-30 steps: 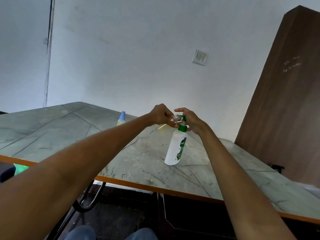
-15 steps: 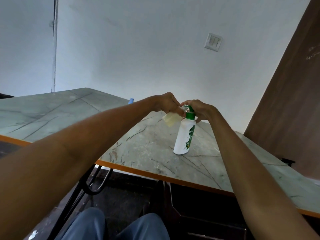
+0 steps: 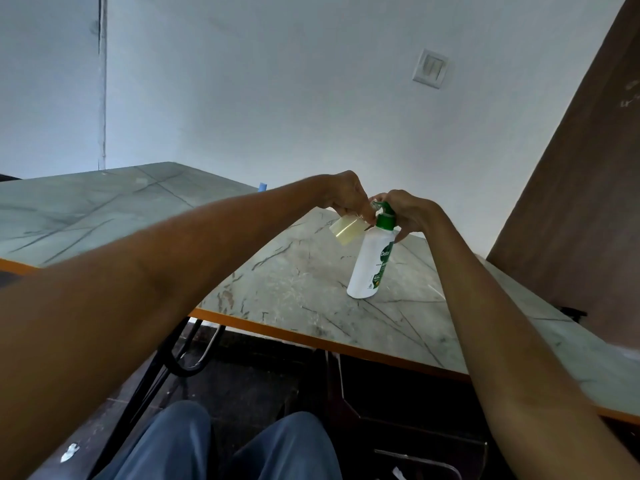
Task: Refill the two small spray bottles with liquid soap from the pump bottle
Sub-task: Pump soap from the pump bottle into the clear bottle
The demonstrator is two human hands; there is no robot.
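the white pump bottle (image 3: 370, 265) stood upright on the marble table (image 3: 298, 278), not far from the table's orange front edge. it had a green pump top (image 3: 385, 216) and a green label on its side.

the right hand (image 3: 407, 213) sat on top of the pump bottle. its fingers were curled down around the green pump top and they touched it. the thumb side reached down beside the neck of the pump bottle.

the left hand (image 3: 348, 195) was just to the left of the pump top, very near the right hand. its fingers were bent and close together, and they pinched the neck of a small clear spray bottle (image 3: 346, 230). this small bottle was tilted, with its open end up by the pump's spout and its bottom pointing down and left, away from the pump bottle. it hung in the air above the table. there was pale yellow soap inside it. i could not tell if the spout touched its mouth, since the fingers hid that spot.

farther left of the pump bottle, behind the left arm, a small blue cap (image 3: 263, 187) peeked out. the thing under it was hidden by the arm.

behind the pump bottle was a white wall with a light switch (image 3: 430, 68). to the right of the pump bottle stood a brown wooden panel (image 3: 571, 202). below the table were the person's knees in blue trousers (image 3: 221, 445).
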